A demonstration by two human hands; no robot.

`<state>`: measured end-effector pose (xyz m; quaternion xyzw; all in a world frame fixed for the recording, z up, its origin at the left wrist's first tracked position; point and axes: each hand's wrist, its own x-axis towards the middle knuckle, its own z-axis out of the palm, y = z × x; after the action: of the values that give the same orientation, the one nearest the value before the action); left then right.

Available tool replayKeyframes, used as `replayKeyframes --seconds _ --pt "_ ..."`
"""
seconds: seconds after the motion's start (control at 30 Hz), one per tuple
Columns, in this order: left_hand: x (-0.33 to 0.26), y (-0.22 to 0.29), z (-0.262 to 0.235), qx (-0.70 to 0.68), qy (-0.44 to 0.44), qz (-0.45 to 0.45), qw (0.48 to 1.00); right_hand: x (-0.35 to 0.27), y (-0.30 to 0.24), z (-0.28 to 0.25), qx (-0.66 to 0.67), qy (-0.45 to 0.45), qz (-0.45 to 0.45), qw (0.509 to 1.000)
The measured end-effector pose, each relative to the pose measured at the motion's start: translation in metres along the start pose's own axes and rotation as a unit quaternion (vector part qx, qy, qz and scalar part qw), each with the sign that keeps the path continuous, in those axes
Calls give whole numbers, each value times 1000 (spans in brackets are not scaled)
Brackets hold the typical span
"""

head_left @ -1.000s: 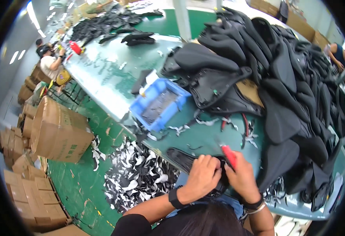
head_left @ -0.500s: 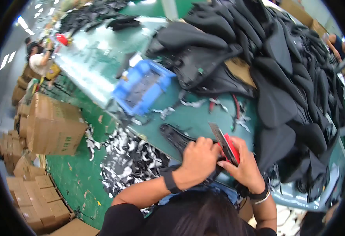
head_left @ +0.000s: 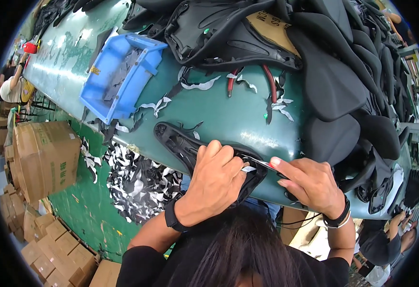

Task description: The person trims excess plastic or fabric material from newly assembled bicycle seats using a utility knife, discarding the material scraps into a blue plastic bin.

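Note:
An upturned black bicycle saddle [head_left: 173,141] lies at the table's near edge, its hollow underside showing. My left hand [head_left: 214,176] is closed over its middle, gripping the edge of its cover; a white sliver of material pokes out by the fingertips. From the right, my right hand [head_left: 314,182] grips a red utility knife [head_left: 271,165], mostly hidden by the fingers. The thin metal blade lies along the rim of the saddle's wide end, close to my left fingers.
A blue plastic bin [head_left: 137,79] holds flat dark pieces. Red-handled tools [head_left: 269,82] and trimmed strips [head_left: 202,85] lie beyond the saddle. More black saddles [head_left: 333,88] are heaped far and right. Black-and-white scraps [head_left: 140,179] pile on the floor left, near a large carton [head_left: 44,158].
The knife, held upright before, now lies with its blade against the saddle's rim. My left hand has stayed on the saddle. The view has shifted, bringing the table closer.

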<state>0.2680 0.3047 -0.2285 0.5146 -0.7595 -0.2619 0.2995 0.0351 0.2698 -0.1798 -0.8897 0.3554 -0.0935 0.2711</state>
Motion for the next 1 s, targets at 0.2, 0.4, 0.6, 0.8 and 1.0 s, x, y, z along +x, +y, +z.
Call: replayKeyframes --seconds 0.2,0.4,0.6,0.8,1.0 --pt "-2 0 -2 -35 -22 -26 999 -4 0 1 -56 -57 7 997" --pt "-1 -8 -12 -125 -102 -44 986 -35 -22 23 29 -38 127 991" --pt "-2 -30 -6 -640 105 -133 749 -54 -61 62 98 136 228 959" --pt "20 -27 -41 188 -93 76 975 -42 -49 49 10 90 242 966" --pt "4 -22 -76 19 -155 -195 968 -54 -44 50 300 209 254 896"
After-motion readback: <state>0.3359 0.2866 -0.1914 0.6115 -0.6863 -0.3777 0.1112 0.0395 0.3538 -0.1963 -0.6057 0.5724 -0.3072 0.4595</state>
